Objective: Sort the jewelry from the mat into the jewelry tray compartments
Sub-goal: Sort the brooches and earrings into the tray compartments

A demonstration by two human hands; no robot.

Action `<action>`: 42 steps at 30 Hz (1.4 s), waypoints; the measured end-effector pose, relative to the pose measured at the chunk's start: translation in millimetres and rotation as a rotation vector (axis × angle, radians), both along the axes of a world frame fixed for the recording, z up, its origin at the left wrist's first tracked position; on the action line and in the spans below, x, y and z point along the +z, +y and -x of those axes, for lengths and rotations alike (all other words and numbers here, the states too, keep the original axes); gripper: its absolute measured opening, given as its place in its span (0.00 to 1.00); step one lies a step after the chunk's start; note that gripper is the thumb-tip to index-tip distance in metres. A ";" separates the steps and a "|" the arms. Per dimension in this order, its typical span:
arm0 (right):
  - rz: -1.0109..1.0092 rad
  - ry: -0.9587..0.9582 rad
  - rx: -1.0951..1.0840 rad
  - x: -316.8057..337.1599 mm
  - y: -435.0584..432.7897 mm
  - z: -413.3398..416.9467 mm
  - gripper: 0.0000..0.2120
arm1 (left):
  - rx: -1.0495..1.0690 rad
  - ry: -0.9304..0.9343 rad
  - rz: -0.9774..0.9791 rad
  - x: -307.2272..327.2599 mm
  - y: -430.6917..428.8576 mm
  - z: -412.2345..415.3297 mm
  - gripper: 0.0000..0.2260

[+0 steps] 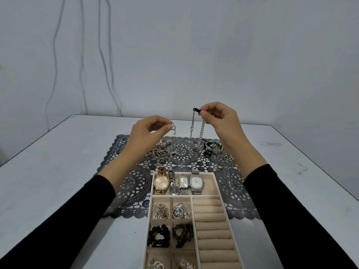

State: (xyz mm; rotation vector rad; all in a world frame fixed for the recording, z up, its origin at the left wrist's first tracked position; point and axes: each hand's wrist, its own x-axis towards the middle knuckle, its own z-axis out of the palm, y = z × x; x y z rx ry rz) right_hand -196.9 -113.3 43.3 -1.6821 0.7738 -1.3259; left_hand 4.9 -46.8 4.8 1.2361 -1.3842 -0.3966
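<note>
Chain (pixel 194 123) — right hand (pixel 219 117); clasp (pixel 173 127) — left hand (pixel 149 131), above mat (pixel 136 183).

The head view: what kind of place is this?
Likely a plain indoor work corner: a bare wall with loose cables, a grey table, a lace mat and a jewelry tray.

Counter (pixel 58 171): pale grey, smooth, faintly glossy top. A thin dark strip runs along its left and right edges. The far edge stands against the wall (pixel 213 55).

Marks: dull grey scuffs (pixel 272 144) lie on the right part of the counter, with a second patch (pixel 300 168) nearer the right edge.

Wall: plain, matt, light grey, evenly lit.

Cables (pixel 55 45): several thin white cables hang down the left part of the wall in loose, wavy runs. Their lower ends reach the far left corner of the counter.
</note>
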 end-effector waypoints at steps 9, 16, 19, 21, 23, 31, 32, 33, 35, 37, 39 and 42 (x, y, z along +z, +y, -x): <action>0.032 -0.058 0.067 20.8 48.2 2.8 0.07 | -0.018 0.055 0.041 14.1 43.8 7.0 0.03; 0.039 -0.089 0.144 28.6 85.4 5.0 0.06 | -0.024 0.103 0.074 10.3 79.8 8.3 0.02; 0.047 -0.092 0.190 29.1 99.9 8.4 0.05 | -0.023 0.113 0.086 6.4 94.7 10.6 0.03; 0.053 -0.092 0.222 29.1 109.0 10.9 0.04 | -0.019 0.120 0.089 2.6 102.7 12.1 0.03; 0.056 -0.097 0.264 29.4 118.2 14.0 0.05 | -0.010 0.120 0.088 -1.8 109.9 13.3 0.03; 0.047 -0.102 0.480 26.2 153.4 29.3 0.05 | 0.012 0.156 0.108 -18.0 130.3 19.3 0.03; 0.040 -0.094 0.511 25.6 156.4 31.2 0.05 | 0.013 0.163 0.108 -20.4 131.0 19.5 0.03; 0.034 -0.082 0.540 24.7 159.1 33.1 0.05 | 0.013 0.167 0.106 -22.7 131.5 19.8 0.03; 0.027 -0.049 0.585 22.0 163.7 35.2 0.05 | 0.013 0.158 0.101 -25.8 131.2 21.2 0.04; 0.023 -0.010 0.627 18.9 167.5 36.5 0.04 | 0.010 0.147 0.104 -26.8 130.2 22.5 0.04; 0.018 0.017 0.673 16.0 170.4 37.6 0.04 | 0.002 0.148 0.105 -26.9 129.7 23.1 0.04; 0.001 0.031 0.728 11.5 172.4 38.0 0.04 | 0.001 0.139 0.101 -27.6 129.9 22.0 0.04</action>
